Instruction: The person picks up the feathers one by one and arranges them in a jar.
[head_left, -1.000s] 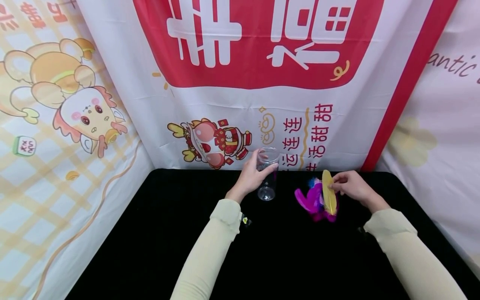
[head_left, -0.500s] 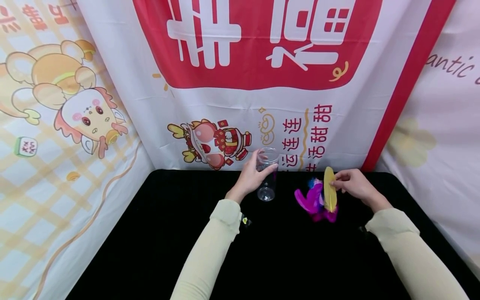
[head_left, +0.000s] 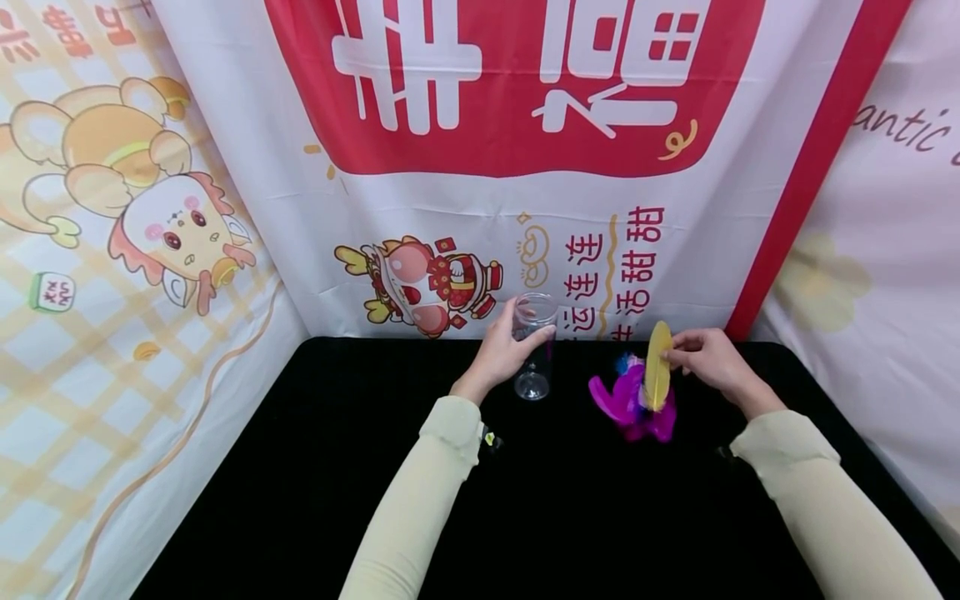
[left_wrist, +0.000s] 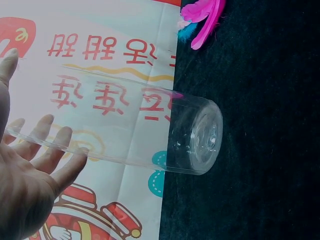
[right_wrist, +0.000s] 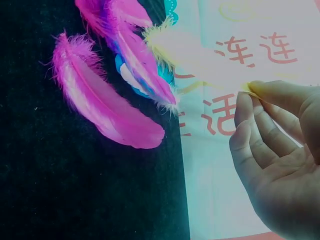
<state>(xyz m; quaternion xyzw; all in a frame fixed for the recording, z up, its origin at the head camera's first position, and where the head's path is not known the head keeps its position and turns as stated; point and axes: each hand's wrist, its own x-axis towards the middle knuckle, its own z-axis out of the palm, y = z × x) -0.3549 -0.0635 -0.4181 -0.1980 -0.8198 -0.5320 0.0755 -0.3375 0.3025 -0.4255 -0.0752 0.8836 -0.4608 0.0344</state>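
Feathers (right_wrist: pixel 107 107) on blk tbl (head_left: pixel 585 517), red/wht bkdrop (head_left: pixel 495 158)

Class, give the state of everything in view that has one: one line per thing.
Clear plastic cylindrical jar: upright, uncapped, no feathers inside
Long yellow feather: pinched, roughly upright
Magenta and blue feathers: loosely heaped
Left hand: gripping the jar
Right hand: pinching the yellow feather

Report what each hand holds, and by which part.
Left hand: clear jar, by the upper half of its side. Right hand: yellow feather, pinched at its edge, in the upper half.
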